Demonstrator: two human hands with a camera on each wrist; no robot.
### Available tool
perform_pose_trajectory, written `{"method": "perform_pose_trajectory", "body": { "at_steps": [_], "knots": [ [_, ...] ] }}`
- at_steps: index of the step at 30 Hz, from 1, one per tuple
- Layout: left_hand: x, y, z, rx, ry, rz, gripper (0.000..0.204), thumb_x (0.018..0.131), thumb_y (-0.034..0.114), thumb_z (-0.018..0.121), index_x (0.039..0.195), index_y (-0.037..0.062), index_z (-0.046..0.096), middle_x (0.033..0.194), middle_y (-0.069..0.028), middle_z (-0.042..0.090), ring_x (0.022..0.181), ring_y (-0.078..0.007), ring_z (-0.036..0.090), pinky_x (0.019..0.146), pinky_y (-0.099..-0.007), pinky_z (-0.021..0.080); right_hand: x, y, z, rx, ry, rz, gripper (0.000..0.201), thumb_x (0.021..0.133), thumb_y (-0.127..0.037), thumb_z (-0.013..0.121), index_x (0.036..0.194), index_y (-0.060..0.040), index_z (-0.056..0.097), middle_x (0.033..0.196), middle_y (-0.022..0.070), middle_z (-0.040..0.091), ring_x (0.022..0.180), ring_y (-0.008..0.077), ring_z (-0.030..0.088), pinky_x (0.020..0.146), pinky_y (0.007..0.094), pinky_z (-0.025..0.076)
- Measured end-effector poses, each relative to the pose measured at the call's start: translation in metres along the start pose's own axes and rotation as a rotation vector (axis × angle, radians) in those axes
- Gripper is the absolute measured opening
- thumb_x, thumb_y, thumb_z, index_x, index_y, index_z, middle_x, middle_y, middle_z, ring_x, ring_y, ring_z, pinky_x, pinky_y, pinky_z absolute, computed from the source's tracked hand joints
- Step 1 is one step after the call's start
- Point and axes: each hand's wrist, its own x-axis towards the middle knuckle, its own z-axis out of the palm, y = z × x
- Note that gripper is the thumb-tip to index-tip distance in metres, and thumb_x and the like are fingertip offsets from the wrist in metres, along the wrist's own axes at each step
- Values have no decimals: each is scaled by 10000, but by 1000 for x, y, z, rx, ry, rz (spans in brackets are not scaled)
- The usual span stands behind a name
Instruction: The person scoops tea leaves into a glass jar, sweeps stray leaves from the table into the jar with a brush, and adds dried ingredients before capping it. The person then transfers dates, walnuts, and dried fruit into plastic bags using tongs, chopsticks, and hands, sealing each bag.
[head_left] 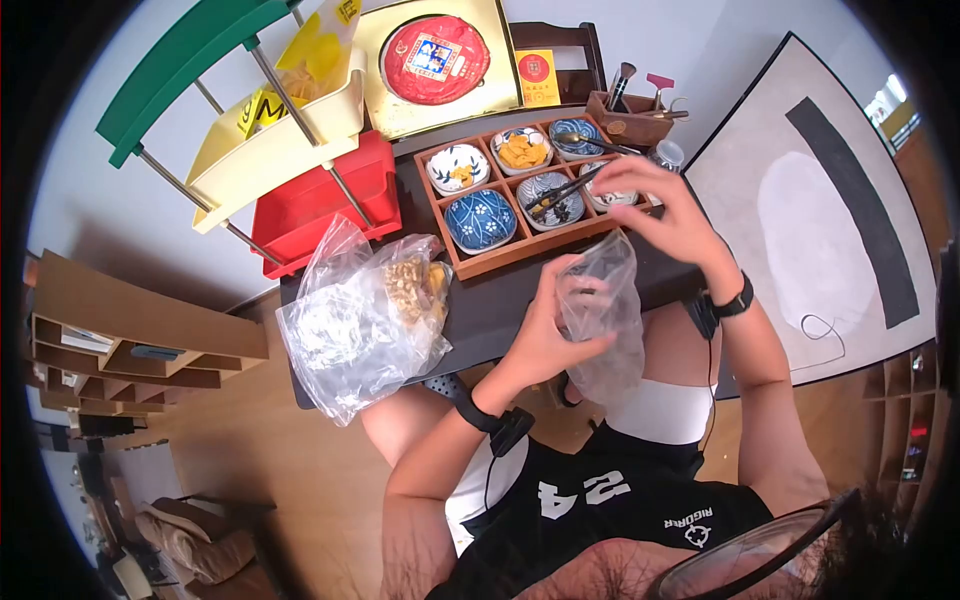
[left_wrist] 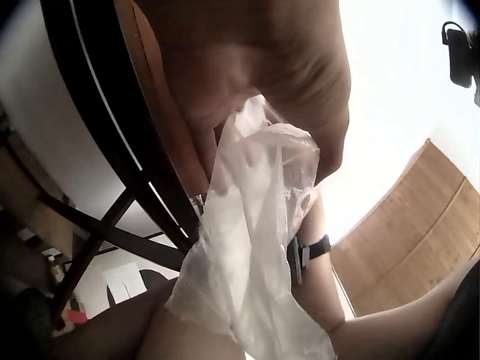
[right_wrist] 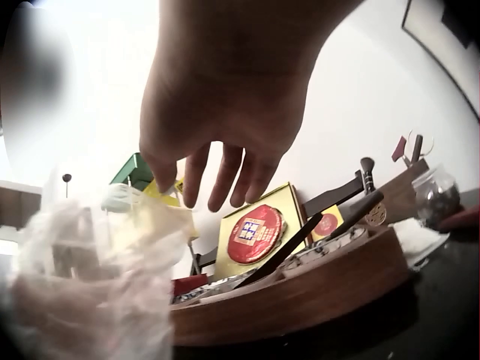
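We pinch translucent plastic bag [head_left: 608, 370] in left hand [head_left: 550, 332], over tabletop's [head_left: 485, 318] near edge. Right hand [head_left: 668, 212] empty, fingers loose, over wooden tray's [head_left: 505, 257] near right corner. Bag seems light, limp, slippery; best we grip rim.

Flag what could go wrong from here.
1. The thin plastic bag in the left hand hangs past the edge of the table; anything that misses it could fall.
2. The right hand hovers near a dark utensil lying slanted in the wooden tray; a brush might knock it.
3. The crumpled bag overlaps the table's edge; a nudge could slide it off.
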Motion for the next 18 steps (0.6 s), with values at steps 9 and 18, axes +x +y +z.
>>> {"method": "perform_pose_trajectory", "body": {
  "at_steps": [9,18],
  "knots": [
    [2,-15,-5,-118,-111,-83,936,819,23,824,1537,100,228,1305,-126,572,1219,-203,589,1011,-364,508,28,60,18,-484,-68,-10,396,851,-45,748,1243,-68,696,1306,98,627,1241,319,568,1072,423,459],
    [7,-28,-14,-154,-65,-86,918,854,-49,782,1552,172,228,1320,-142,591,1215,-216,602,1004,-382,525,42,57,7,-426,-152,8,218,875,-72,737,1073,-4,676,1129,144,683,1083,370,635,929,438,513]
  ]
}}
